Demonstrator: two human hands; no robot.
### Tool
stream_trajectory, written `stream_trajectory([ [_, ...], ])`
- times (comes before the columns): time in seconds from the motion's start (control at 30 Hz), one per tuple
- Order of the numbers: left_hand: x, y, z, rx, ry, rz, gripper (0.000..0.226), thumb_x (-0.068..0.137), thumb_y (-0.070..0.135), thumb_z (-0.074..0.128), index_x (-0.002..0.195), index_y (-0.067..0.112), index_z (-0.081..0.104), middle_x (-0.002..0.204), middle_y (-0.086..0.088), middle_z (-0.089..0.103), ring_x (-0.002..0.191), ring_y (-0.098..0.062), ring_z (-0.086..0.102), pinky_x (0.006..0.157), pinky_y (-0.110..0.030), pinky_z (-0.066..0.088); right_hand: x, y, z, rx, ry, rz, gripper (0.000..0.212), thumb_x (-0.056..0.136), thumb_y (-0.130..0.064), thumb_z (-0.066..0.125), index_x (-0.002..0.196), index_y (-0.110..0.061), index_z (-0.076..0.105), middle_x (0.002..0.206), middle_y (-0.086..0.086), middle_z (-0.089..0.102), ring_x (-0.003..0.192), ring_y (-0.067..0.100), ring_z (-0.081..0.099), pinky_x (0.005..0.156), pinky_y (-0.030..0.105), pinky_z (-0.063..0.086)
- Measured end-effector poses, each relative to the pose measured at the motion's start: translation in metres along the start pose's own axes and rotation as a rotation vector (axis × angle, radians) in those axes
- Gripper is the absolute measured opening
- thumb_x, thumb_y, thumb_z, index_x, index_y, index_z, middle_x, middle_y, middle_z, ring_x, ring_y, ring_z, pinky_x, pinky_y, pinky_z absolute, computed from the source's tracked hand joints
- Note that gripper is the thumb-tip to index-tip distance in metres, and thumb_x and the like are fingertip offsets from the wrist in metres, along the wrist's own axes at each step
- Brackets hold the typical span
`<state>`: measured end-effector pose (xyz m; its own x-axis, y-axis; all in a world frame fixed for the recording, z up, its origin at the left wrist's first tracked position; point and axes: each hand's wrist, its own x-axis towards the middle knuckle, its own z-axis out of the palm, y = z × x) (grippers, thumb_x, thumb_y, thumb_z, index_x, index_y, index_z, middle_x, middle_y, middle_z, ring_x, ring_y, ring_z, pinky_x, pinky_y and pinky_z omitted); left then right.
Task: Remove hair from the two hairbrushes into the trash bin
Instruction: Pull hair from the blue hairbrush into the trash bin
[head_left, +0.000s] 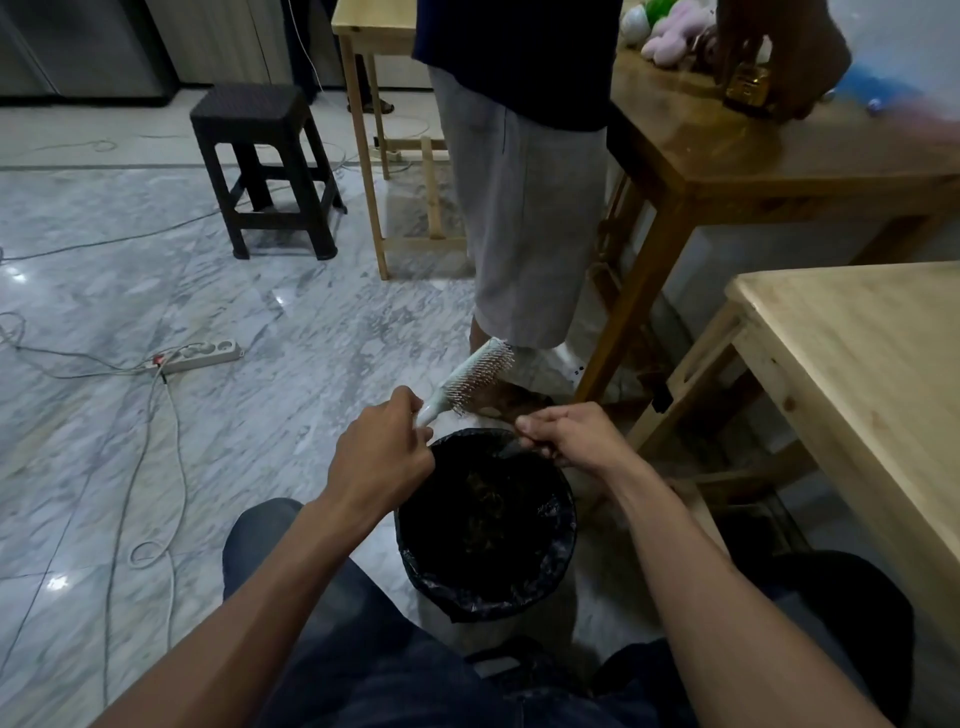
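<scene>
Hairbrush (470, 375): white, round barrel w/ short pale bristles, slim handle; tilted, head pointing up and away, handle end down in left hand (382, 454). It sits just above the far rim of the trash bin (485, 525), which is round, lined w/ a black bag, on the marble floor btwn the person's knees, w/ a clump of hair inside. Left hand clenched round the handle. Right hand (563, 436) over the bin's far right rim, fingers pinched shut on something dark; can't tell what. Both forearms reach fwd.
</scene>
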<state>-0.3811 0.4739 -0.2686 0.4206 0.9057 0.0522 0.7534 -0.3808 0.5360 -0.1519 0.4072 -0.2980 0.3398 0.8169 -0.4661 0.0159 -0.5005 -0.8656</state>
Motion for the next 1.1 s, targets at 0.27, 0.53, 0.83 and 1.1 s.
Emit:
stream_trajectory([
  [0.27,-0.008,0.001,0.009,0.058,0.048,-0.051,0.015,0.092,0.021,0.058,0.103,0.015,0.051,0.075,-0.003,0.060,0.064,-0.026,0.055,0.053,-0.035,0.039,-0.005,0.005,-0.005,-0.078,0.089,0.189,0.014,0.093,-0.019,0.073,0.092,-0.008,0.082,0.071,-0.002,0.073,0.051,0.005,0.049,0.043,0.017,0.033],
  [0.53,-0.015,0.005,0.012,0.161,0.058,0.035,0.013,0.091,0.018,0.057,0.100,0.010,0.051,0.078,-0.008,0.063,0.063,-0.031,0.056,0.054,-0.038,0.042,-0.010,-0.012,0.003,-0.325,-0.054,0.166,0.035,0.091,-0.015,0.065,0.126,-0.015,0.065,0.083,0.002,0.060,0.071,0.013,0.056,0.054,0.024,0.047],
  [0.83,-0.010,0.005,0.013,0.112,0.086,0.029,0.014,0.091,0.018,0.057,0.102,0.010,0.052,0.080,-0.009,0.064,0.064,-0.031,0.056,0.053,-0.037,0.039,-0.010,-0.014,0.024,-0.166,-0.071,-0.216,0.013,0.092,-0.027,0.077,0.093,-0.016,0.083,0.079,0.003,0.080,0.065,0.011,0.060,0.067,0.027,0.049],
  [1.1,0.007,-0.025,0.000,0.027,0.151,-0.193,0.016,0.091,0.018,0.058,0.101,0.006,0.054,0.077,-0.011,0.061,0.059,-0.026,0.050,0.048,-0.031,0.027,-0.022,-0.008,-0.009,-0.292,-0.078,-0.229,0.010,0.091,-0.026,0.077,0.090,-0.018,0.085,0.075,-0.002,0.078,0.063,0.003,0.061,0.065,0.020,0.050],
])
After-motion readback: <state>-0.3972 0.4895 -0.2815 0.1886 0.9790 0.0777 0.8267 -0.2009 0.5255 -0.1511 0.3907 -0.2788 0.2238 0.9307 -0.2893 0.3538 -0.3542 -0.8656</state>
